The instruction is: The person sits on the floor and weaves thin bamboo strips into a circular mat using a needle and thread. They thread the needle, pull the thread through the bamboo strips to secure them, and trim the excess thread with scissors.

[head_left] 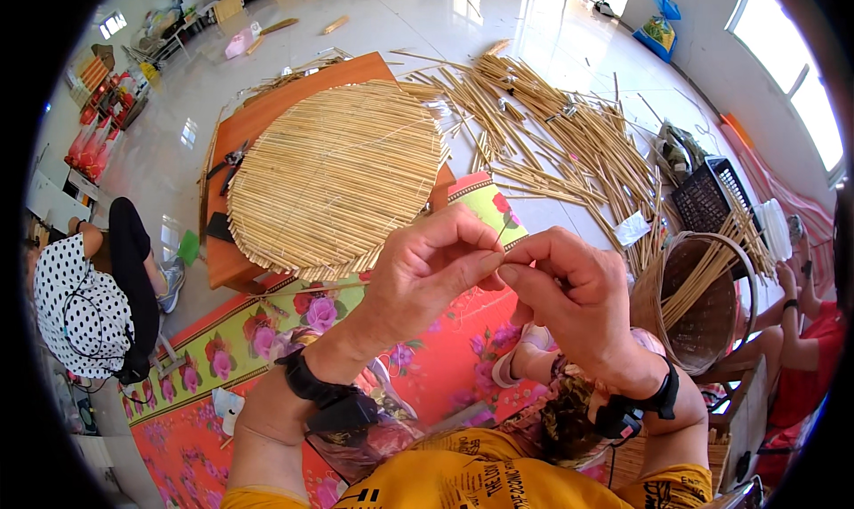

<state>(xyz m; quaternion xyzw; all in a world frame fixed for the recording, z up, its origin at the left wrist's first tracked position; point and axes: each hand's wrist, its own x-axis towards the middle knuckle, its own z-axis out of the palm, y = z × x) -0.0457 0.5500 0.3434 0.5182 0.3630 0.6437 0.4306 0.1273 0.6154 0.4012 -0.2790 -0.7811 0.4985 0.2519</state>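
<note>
At the far left, pliers (233, 158) lie on the table (233, 260) beside the round mat (329, 176); turning the mat carelessly could knock them off. The mat lies flat, beyond the hands, its near rim out past the table's edge, so a push down there might tip it.

The left hand (429, 267) pinches a thin dark sliver (505, 228), perhaps a needle, between thumb and forefinger. If that grip loosens, the sliver could drop onto the flowered cloth (445, 353) and be hard to find. The right hand (576, 291) meets it, thumb and forefinger pressed together; I cannot tell what they grip. A slip there could prick a fingertip. Farther right, loose stalks (569, 136) could roll underfoot.
</note>
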